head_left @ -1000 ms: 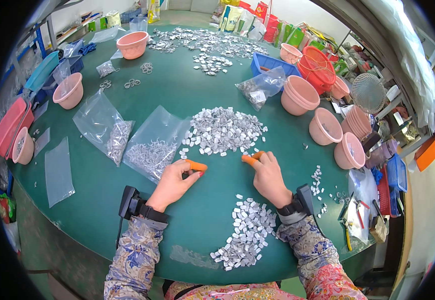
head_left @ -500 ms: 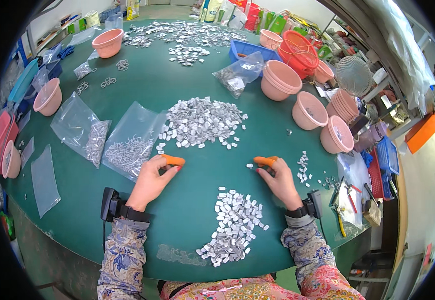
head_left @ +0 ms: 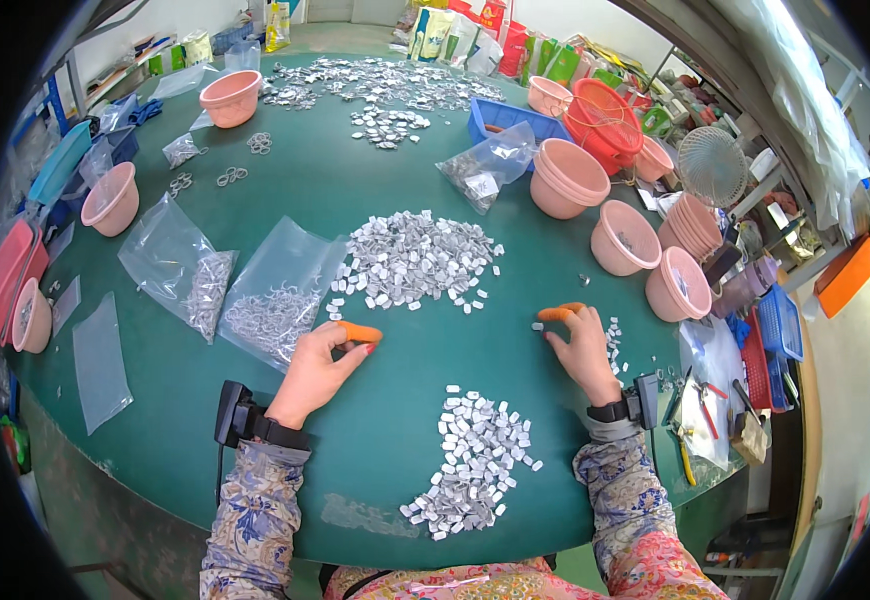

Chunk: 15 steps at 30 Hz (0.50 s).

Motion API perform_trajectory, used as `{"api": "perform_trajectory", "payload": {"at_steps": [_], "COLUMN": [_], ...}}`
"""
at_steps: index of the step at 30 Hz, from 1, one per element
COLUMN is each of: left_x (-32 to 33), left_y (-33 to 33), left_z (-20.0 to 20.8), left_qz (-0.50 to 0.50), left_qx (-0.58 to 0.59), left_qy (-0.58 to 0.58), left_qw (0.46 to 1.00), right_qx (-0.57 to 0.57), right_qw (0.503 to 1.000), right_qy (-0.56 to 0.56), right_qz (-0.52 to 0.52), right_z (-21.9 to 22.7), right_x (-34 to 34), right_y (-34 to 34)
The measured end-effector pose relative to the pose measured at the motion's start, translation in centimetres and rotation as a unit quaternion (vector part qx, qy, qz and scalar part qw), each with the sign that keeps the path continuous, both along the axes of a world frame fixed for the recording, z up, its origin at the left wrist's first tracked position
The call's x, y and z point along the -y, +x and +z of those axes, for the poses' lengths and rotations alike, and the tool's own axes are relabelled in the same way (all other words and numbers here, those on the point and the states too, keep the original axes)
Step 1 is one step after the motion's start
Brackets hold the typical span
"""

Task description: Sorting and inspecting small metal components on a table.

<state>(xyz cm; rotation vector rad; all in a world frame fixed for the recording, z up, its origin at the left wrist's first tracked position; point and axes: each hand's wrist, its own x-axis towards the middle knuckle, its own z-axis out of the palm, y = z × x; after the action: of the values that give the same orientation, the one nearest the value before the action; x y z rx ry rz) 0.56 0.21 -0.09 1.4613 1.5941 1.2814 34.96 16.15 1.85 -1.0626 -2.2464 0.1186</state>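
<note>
after the right hand (head_left: 583,347) shifted rightward, one pale piece (head_left: 537,326) lay at its fingertips, thumb slightly parted, hold unclear, suggesting separation from the farther heap (head_left: 420,260); left hand (head_left: 317,368), finger and thumb close, contents indiscernible, near clear bag (head_left: 302,255)

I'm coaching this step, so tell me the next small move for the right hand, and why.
Probably slide the lone pale piece rightward to the small scattered group: it lies beside the right hand, apart from the central pile, and that group lies just beyond the hand.
</note>
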Motion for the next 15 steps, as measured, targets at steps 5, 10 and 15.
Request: {"api": "perform_trajectory", "payload": {"at_steps": [5, 10, 15], "left_x": [0.0, 0.2, 0.2], "left_y": [-0.2, -0.1, -0.1], "left_z": [-0.4, -0.6, -0.4], "left_qz": [0.002, 0.007, 0.008], "left_qx": [-0.002, -0.031, -0.045], "left_qy": [0.009, -0.003, -0.005], "left_qw": [1.000, 0.999, 0.999], "right_qx": [-0.045, 0.033, -0.033], "right_qw": [0.988, 0.985, 0.979], "right_qy": [-0.102, -0.038, -0.133], "right_qz": [0.106, 0.163, 0.149], "right_z": [0.7, -1.5, -0.2], "right_x": [-0.1, 0.6, 4.0], "right_y": [-5.9, -7.9, -5.0]}}
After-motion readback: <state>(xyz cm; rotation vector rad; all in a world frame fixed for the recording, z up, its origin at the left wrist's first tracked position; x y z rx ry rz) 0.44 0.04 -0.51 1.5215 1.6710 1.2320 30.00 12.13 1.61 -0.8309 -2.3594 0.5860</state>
